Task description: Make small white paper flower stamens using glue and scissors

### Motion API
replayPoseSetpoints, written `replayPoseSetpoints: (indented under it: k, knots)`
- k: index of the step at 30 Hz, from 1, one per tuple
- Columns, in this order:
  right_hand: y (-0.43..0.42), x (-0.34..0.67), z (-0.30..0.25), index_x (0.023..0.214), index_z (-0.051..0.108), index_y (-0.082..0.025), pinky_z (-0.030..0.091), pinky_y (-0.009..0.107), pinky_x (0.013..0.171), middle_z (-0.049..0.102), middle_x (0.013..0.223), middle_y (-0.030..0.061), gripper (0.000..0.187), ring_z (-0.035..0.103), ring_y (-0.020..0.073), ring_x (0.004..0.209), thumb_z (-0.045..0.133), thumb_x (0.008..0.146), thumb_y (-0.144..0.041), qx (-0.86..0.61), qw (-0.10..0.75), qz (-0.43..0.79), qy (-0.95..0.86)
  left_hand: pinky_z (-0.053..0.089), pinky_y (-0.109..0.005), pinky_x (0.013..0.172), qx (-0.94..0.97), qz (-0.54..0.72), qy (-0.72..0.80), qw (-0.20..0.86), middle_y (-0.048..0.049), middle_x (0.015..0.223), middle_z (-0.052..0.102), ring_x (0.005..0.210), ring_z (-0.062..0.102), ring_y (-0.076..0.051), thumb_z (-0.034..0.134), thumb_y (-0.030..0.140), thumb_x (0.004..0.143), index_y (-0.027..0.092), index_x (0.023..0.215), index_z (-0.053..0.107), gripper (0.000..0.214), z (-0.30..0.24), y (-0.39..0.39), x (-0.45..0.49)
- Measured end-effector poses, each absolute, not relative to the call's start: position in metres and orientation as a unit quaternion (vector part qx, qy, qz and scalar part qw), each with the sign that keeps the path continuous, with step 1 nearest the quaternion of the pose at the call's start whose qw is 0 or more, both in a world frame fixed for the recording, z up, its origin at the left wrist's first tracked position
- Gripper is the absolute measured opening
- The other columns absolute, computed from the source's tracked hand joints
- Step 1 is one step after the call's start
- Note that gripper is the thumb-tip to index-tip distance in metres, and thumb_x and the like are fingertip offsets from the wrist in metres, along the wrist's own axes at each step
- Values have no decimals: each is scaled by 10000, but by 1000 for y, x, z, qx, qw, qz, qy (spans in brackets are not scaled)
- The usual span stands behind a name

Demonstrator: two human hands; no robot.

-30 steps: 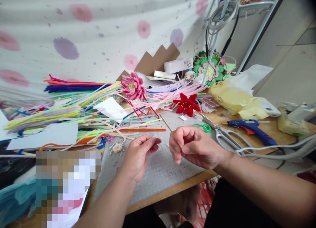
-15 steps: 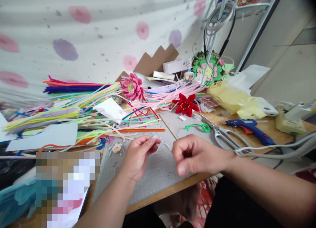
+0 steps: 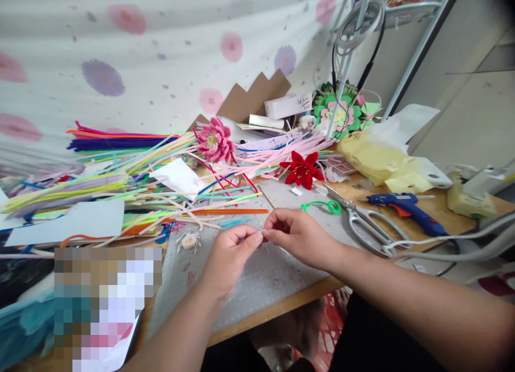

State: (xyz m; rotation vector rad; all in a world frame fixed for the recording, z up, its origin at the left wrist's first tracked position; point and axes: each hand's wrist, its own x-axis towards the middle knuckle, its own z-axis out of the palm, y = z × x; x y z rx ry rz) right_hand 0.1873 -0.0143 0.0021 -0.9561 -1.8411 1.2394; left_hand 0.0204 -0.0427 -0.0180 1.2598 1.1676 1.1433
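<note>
Above the grey cutting mat (image 3: 249,291), my left hand (image 3: 229,256) and my right hand (image 3: 300,238) meet at the fingertips. Both are closed in a pinch around something too small to make out; a faint whitish bit shows between them. A thin wooden stick (image 3: 267,196) lies on the mat behind my right hand. Left of my left hand sits a small cream coil with white wispy ends (image 3: 189,241). Light blue strips (image 3: 235,222) lie just behind the hands. A green curled pipe cleaner (image 3: 322,206) is beyond my right hand.
Scissors (image 3: 368,230) and a blue glue gun (image 3: 410,208) lie to the right, crossed by a white cable. A red flower (image 3: 302,169) and a pink flower (image 3: 214,140) stand at the back. Bundled pipe cleaners (image 3: 80,192) cover the left side. A yellow plastic bag (image 3: 374,157) sits back right.
My right hand has moved left and its fingertips now meet those of my left hand. The left hand has stayed nearly in place, turning slightly. The view has shifted a little.
</note>
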Motion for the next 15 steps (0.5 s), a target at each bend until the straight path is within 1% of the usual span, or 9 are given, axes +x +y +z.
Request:
replayPoseSetpoints:
  k: [4,6,7,9,10,11,12,14,15]
  knots:
    - [-15,184,2,695,573,-166,374,207,517,586,616,-24,94,483,89,552,588,787,-173,-395,338,444,-730,388,-279,655,601,433,495,455,-25,665,634,677,546,-180,625,343,802,182,687,689,208,-18,-43,16]
    - [-10,192,6,750,614,-162,394,215,538,612,650,-7,69,516,102,576,589,802,-199,-395,322,399,-762,391,-280,661,631,418,488,433,-29,682,639,690,553,-185,609,348,814,191,686,693,219,-17,-43,15]
    - [-6,201,10,826,639,-164,410,226,562,634,696,6,68,540,114,603,597,805,-214,-398,316,358,-783,394,-283,669,640,414,486,427,-33,700,648,703,562,-189,604,348,818,196,694,699,218,-17,-43,15]
    - [4,232,22,1033,638,-178,432,260,631,669,823,43,238,581,147,676,618,803,-238,-435,317,236,-809,402,-292,695,639,413,489,426,-39,744,674,738,583,-200,595,353,826,208,721,709,212,-17,-42,15]
    - [8,253,28,1083,625,-174,431,277,649,672,852,64,289,584,162,688,618,802,-238,-484,320,162,-798,405,-297,707,631,418,494,428,-40,753,683,749,590,-204,593,359,828,212,724,709,214,-17,-42,15]
    - [12,279,34,1048,636,-156,421,295,656,674,855,93,247,583,179,698,588,822,-243,-556,323,91,-761,408,-302,719,621,422,500,431,-40,753,688,757,595,-207,594,367,827,215,721,707,217,-17,-43,16]
    - [15,306,38,1007,643,-138,405,312,668,677,862,124,222,587,194,722,549,848,-260,-627,300,33,-718,411,-307,733,610,427,506,435,-39,750,691,763,598,-209,599,374,825,217,717,706,219,-17,-43,16]
    - [15,362,40,861,661,-115,350,343,619,669,818,174,230,582,221,729,508,854,-286,-756,173,-43,-630,414,-314,756,591,437,512,444,-38,751,696,778,599,-210,612,383,817,219,719,710,215,-17,-44,16]
    - [12,386,37,787,664,-102,327,359,600,659,784,192,267,582,228,723,516,841,-318,-797,111,-32,-592,415,-315,765,583,442,512,450,-37,756,698,786,598,-209,617,385,814,219,725,713,211,-18,-44,16]
